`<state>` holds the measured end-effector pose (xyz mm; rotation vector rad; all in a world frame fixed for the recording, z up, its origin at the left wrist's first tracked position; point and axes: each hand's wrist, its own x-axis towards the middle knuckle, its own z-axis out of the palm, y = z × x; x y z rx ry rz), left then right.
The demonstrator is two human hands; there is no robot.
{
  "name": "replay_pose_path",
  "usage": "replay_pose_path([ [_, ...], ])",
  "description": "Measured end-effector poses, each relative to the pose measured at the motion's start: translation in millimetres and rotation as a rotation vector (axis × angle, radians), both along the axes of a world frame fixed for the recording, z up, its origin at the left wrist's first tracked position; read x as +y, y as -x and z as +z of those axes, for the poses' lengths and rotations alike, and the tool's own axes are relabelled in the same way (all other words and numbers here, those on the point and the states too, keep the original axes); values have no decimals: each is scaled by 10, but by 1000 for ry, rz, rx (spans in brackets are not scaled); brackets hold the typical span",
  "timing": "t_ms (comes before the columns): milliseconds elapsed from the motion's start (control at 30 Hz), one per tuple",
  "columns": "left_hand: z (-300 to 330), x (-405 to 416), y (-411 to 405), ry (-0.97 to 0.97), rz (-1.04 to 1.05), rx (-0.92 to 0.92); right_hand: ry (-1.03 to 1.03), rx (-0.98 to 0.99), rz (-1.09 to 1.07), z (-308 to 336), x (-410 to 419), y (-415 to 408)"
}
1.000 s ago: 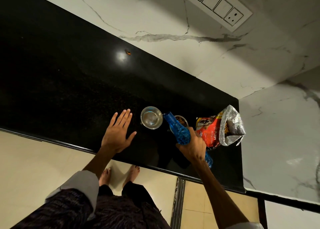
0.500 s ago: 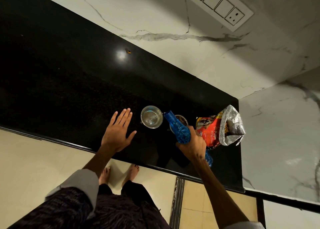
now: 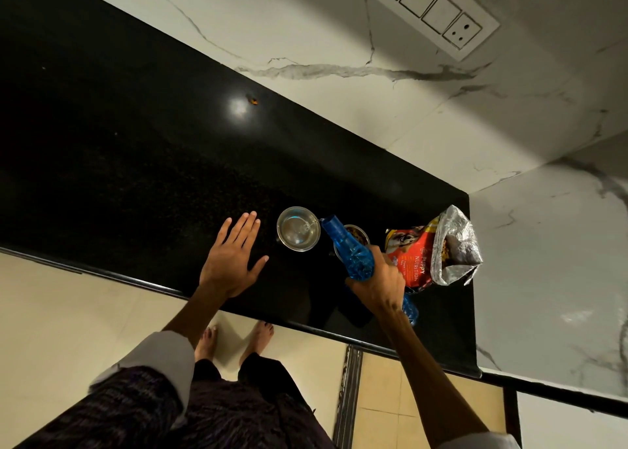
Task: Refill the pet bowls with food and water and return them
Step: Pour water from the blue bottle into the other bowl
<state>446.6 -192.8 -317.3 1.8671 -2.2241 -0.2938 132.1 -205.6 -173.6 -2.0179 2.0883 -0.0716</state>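
The right hand (image 3: 377,278) is wrapped around the tilted blue bottle (image 3: 353,256), its mouth at the right rim of the water bowl (image 3: 298,228); the left hand (image 3: 231,255) lies flat and spread on the counter (image 3: 136,176), holding nothing. Water-filling seems underway; the food bowl (image 3: 356,234), just right, already holds kibble. Next, I judge: right the bottle before overflow.

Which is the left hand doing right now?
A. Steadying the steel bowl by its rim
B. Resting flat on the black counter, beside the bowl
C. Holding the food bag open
B: the left hand lies open on the counter, apart from the steel bowl.
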Motion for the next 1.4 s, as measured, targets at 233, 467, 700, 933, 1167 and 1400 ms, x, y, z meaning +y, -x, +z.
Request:
replay_pose_path([
  [233,9,-1,-3,9,-1,7,-13,4,-3,-5,-2,9],
  [467,13,8,-6,23,2,17,-12,17,-1,-4,-8,4],
  [700,7,8,-3,20,4,23,-6,26,0,-14,-4,23],
  [933,-3,3,0,21,3,25,-12,32,1,-16,4,31],
  [1167,-7,-1,-3,12,2,21,-16,27,3,-12,12,42],
  [1400,-19,0,-5,11,-1,22,-14,25,-2,16,28,18],
])
